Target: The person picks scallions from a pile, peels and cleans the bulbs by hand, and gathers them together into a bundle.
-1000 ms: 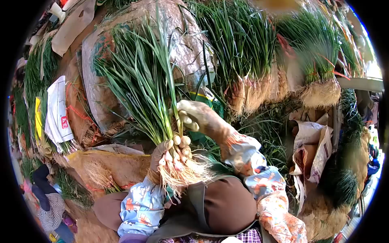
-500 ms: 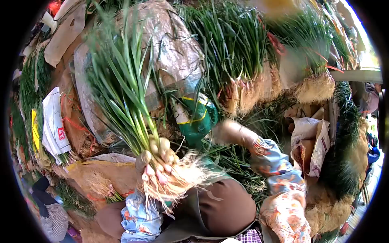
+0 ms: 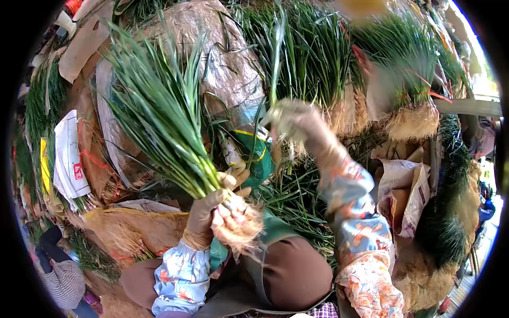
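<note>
My left hand point(image 3: 204, 212), in a pale glove, is closed around a bunch of spring onions point(image 3: 172, 127) just above the bulbs. Its long green leaves lean up and to the left, and the pinkish-white bulbs and stringy roots hang over my lap. My right hand point(image 3: 297, 119), gloved too and smeared by motion, is pinched at the front edge of the onion heap. From its fingertips rises a pale green spring onion stalk point(image 3: 277, 58). Behind that hand stands a dense row of spring onions point(image 3: 313, 58).
Another tied bundle point(image 3: 405, 79) stands at the right. A green-and-yellow packet point(image 3: 252, 146) and loose leaves point(image 3: 297, 201) lie ahead of my knees. An open paper sack point(image 3: 408, 191) sits right; brown sheeting point(image 3: 228, 58) covers a mound. Another person point(image 3: 63, 281) is at lower left.
The bunch in my left hand has turned, with its bulbs and roots now lower right and the gloved fingers visible. My right hand has moved up and forward to the onion heap.
</note>
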The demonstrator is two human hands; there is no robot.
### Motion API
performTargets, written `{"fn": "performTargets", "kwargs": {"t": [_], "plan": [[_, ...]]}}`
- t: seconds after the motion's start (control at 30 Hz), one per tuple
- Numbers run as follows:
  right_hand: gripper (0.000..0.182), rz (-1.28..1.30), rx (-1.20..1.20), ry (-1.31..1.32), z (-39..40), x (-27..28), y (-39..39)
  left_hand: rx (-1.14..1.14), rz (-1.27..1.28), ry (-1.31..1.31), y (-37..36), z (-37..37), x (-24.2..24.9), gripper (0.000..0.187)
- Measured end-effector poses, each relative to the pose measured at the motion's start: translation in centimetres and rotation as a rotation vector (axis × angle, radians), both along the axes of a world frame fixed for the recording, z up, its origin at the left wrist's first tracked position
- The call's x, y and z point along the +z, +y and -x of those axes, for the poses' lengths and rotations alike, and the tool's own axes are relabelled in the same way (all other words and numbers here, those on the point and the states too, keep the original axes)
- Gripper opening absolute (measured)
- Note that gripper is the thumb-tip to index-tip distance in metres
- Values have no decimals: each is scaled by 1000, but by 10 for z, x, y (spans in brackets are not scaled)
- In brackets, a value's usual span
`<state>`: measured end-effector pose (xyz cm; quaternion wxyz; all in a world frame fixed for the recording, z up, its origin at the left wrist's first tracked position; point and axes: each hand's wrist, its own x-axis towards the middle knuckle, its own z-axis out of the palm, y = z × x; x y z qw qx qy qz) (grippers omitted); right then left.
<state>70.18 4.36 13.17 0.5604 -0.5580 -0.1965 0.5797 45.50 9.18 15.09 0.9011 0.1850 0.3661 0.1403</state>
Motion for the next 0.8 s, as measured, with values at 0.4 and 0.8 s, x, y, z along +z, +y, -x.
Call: {"fn": "performTargets", "kwargs": {"t": [0.4, 0.8], "plan": [[19, 145, 13, 458, 88, -29, 4, -100, 17, -48, -3, 8, -19, 31], [6, 160, 216, -1325, 29, -94, -44, 39, 21, -232, 5, 24, 5, 27]]}}
